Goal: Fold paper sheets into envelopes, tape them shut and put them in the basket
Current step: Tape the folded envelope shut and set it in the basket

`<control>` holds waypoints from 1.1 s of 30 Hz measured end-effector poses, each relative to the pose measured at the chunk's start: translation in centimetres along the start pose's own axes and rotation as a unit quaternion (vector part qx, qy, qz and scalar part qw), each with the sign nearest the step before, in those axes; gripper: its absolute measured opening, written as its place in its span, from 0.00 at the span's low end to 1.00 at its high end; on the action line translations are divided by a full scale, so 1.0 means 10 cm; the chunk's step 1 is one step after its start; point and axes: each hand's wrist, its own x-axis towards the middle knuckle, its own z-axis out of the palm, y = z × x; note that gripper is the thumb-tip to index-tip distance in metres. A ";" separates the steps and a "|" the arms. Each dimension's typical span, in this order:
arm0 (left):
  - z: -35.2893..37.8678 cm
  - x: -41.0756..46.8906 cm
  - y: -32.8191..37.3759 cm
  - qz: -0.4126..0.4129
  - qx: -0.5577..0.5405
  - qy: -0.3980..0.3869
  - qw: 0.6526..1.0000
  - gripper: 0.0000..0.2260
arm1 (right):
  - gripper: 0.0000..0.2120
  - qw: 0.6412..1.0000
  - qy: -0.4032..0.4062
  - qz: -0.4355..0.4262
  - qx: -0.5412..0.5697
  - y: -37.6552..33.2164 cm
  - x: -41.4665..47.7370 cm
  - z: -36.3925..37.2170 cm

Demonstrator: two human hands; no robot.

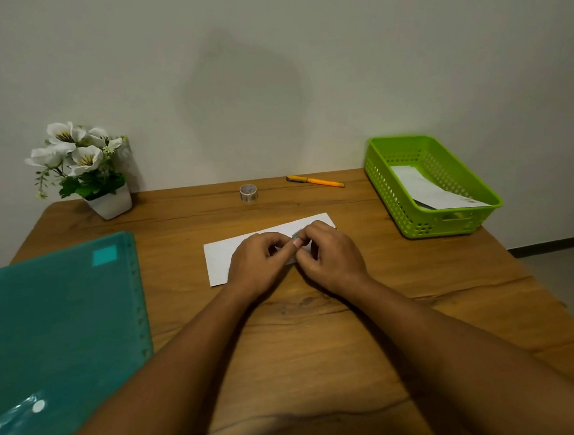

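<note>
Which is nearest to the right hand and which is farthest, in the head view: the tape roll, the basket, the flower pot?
From the right hand:
1. Tape roll, just beyond the hands, slightly left.
2. Basket, at the table's far right edge, an envelope inside.
3. Flower pot, in the far left corner.

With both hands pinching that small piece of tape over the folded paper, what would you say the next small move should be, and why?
Probably press the tape piece down onto the folded paper. The left hand and right hand hold it just above the sheet, which is not yet in the green basket; whether it already sticks cannot be told.
</note>
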 end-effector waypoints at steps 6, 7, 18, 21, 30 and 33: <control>0.02 0.01 -0.03 -0.020 -0.009 0.026 0.999 0.08 | 0.03 0.999 0.030 0.021 0.028 0.01 0.00 -0.01; 0.03 0.01 -0.04 -0.025 -0.008 0.031 0.999 0.08 | 0.03 0.997 0.044 0.041 0.038 0.03 0.01 -0.01; 0.04 0.01 -0.04 -0.017 0.028 0.047 0.998 0.10 | 0.03 0.980 0.041 0.147 0.127 0.15 0.09 0.03; 0.06 -0.01 -0.03 0.045 0.125 0.057 0.990 0.17 | 0.06 0.954 0.067 0.213 0.199 0.19 0.10 0.00; 0.15 0.02 -0.02 0.102 0.302 -0.010 0.948 0.20 | 0.07 0.874 0.003 0.354 0.333 0.44 0.42 -0.34; 0.17 0.03 -0.03 0.094 0.302 -0.007 0.949 0.19 | 0.08 0.876 -0.053 0.368 0.306 0.59 0.52 -0.42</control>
